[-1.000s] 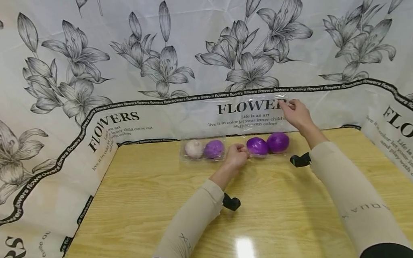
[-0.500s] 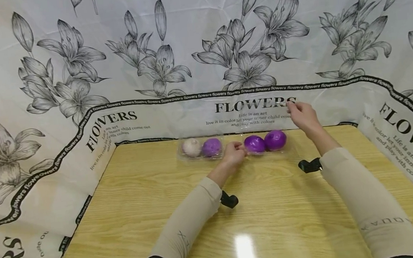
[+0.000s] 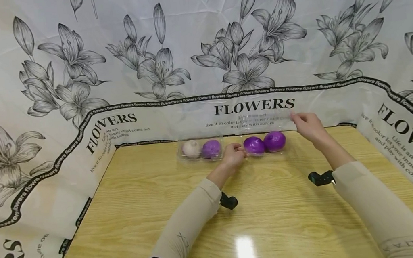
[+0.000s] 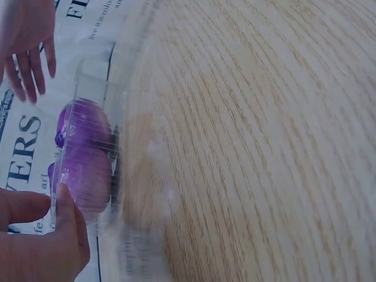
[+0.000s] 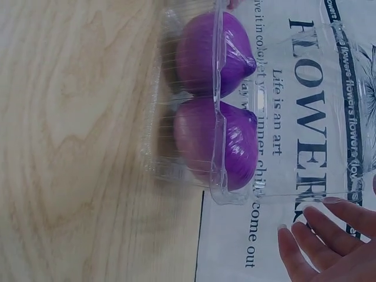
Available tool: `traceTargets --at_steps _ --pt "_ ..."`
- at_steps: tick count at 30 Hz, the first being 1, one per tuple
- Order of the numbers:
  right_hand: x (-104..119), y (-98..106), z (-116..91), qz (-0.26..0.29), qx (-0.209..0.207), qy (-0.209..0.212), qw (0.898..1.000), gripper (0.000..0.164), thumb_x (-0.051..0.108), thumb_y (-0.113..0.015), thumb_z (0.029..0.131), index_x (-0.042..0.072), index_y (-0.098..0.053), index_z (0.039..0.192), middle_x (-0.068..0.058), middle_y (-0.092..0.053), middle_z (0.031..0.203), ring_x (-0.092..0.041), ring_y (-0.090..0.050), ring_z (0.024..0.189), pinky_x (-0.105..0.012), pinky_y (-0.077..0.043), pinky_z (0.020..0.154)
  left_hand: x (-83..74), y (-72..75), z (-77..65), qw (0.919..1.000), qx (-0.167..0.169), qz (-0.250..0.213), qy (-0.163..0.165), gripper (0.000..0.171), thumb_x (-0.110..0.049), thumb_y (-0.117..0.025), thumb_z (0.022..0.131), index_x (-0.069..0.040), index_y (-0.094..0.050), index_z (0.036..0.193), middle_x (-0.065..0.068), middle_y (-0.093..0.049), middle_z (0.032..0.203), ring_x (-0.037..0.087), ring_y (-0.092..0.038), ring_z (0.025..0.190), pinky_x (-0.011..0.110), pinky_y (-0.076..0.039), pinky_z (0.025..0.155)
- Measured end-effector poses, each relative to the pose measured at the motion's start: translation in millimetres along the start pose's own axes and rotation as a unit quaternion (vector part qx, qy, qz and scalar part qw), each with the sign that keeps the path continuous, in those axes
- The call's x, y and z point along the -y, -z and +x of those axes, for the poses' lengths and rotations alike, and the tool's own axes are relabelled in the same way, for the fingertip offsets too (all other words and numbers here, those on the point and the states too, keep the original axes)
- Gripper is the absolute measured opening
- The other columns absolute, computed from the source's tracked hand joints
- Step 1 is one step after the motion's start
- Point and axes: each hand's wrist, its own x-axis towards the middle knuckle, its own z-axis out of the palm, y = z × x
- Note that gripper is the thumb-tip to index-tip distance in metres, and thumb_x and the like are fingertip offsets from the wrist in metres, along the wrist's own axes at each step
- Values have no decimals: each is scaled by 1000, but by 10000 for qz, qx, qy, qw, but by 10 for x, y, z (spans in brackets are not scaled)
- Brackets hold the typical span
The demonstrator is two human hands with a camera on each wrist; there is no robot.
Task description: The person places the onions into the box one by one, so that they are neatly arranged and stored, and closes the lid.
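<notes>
My left hand (image 3: 233, 156) pinches the near left rim of a clear plastic box (image 5: 220, 147) between thumb and fingers. Inside sit two purple onions (image 3: 254, 145), side by side, one a little to the right of the other. The box's clear lid (image 5: 311, 111) stands open at the back, over the printed cloth. To its right, my right hand (image 3: 310, 128) has its fingers extended, and the right wrist view shows a fingertip right at the lid's edge. Left of my left hand, another clear box (image 3: 183, 160) holds a pale onion (image 3: 191, 149) and a purple onion (image 3: 211, 149).
Both boxes stand at the far edge of the wooden table (image 3: 271, 213). A white cloth (image 3: 169, 119) printed with flowers and lettering hangs behind and along the sides. Black wrist mounts (image 3: 228, 201) stick out beside both sleeves.
My right hand has moved right and slightly down, away from the lid corner it held. The lid's upper edge shows lower. My left hand keeps its pinch on the box rim.
</notes>
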Motion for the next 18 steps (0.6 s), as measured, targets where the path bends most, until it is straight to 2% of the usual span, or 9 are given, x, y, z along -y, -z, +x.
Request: traceTargets --at_steps 8,14,18 --pt "-85 8 -182 -140 438 157 9988 72 45 -25 111 -11 -28 155 -37 -29 157 -54 -44 133 -65 -42 112 0 -12 -18 10000 60 -25 -18 51 15 -56 92 13 -45 142 9 -55 99 25 -64 96 38 -60 98" --pt "-136 -21 -268 -126 581 200 9980 65 38 -30 112 -12 -29 154 -37 -34 153 -53 -42 134 -63 -44 111 -12 -12 -24 9998 136 -145 2 51 15 -54 93 13 -43 143 6 -51 96 24 -62 96 41 -59 100" --pt "-161 -56 -307 -114 660 214 9975 65 38 -32 112 -12 -29 154 -36 -34 153 -53 -41 135 -64 -44 111 -3 -12 -30 9999 147 -45 -4 51 13 -55 95 13 -43 144 10 -57 98 31 -66 101 41 -59 100"
